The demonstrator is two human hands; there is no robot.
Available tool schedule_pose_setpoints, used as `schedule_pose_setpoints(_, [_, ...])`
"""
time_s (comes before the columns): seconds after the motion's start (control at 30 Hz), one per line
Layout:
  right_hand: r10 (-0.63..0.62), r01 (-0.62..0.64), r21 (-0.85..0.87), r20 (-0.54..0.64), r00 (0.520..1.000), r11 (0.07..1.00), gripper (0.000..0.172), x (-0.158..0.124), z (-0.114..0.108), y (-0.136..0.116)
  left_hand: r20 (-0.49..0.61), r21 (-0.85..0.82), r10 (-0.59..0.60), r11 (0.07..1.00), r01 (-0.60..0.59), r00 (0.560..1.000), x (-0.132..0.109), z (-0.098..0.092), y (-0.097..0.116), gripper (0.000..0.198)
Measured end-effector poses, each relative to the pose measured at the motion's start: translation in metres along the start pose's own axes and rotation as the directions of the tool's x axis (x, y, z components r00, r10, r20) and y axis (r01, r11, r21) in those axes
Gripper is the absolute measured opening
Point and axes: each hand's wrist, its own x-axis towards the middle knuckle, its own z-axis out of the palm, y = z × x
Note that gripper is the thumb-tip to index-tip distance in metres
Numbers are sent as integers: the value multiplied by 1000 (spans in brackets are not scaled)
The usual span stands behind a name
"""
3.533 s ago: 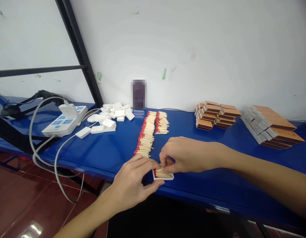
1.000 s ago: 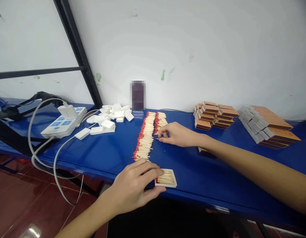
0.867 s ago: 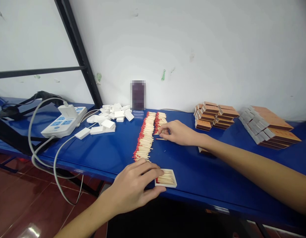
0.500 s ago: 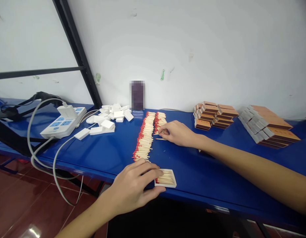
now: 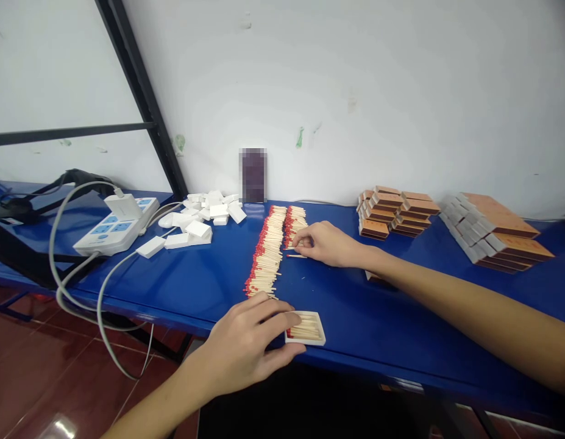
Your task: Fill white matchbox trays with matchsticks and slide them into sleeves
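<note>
My left hand [image 5: 245, 347] rests at the table's front edge and grips the left side of a small white matchbox tray [image 5: 306, 328] partly filled with red-tipped matches. My right hand [image 5: 325, 244] reaches to the short pile of matches [image 5: 295, 225], fingers pinched on matches at its near end. One loose match [image 5: 295, 256] lies just below those fingers. A long row of matches [image 5: 268, 253] runs beside them toward the wall.
A heap of empty white trays [image 5: 204, 213] lies at the left with a white power strip [image 5: 115, 222] and grey cables. Stacks of orange matchbox sleeves [image 5: 394, 213] and a larger stack [image 5: 497, 235] stand right. The blue table [image 5: 195, 274] ends near my left hand.
My right hand left the tray and reached back to the short match pile, where it has stayed for the last second. My left hand kept hold of the tray.
</note>
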Motion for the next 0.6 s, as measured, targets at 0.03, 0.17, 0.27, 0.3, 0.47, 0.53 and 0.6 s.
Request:
schedule_pose_setpoints(0.03, [-10,10,1,9,1000,1000,16,0,0,0,-2,1,1,1000,-1,1000,0,0,0,21])
schedule_pose_setpoints(0.17, [-27,25,32,51,998,999,13,0,-4,0,-5,1,7,1000,-7,1000,0,0,1,20])
schedule_pose_setpoints(0.27, [-29,23,50,125,992,998,12,-1,-9,-3,-5,5,2,1000,-2,1000,0,0,0,20])
schedule_pose_setpoints(0.3, [-29,23,46,140,990,999,12,-2,-11,-4,-5,7,3,1000,-3,1000,1,0,0,20])
schedule_pose_setpoints(0.47, [-35,37,-11,104,994,999,15,-4,-13,-8,-5,11,-1,1000,1,1000,1,0,0,20])
schedule_pose_setpoints(0.53, [-43,45,-18,108,993,999,18,-4,-12,-7,-3,8,-1,1000,1,1000,1,0,0,20])
schedule_pose_setpoints(0.6, [-40,44,-34,106,994,998,17,-4,-11,-6,-6,10,3,1000,-3,1000,0,-1,0,20])
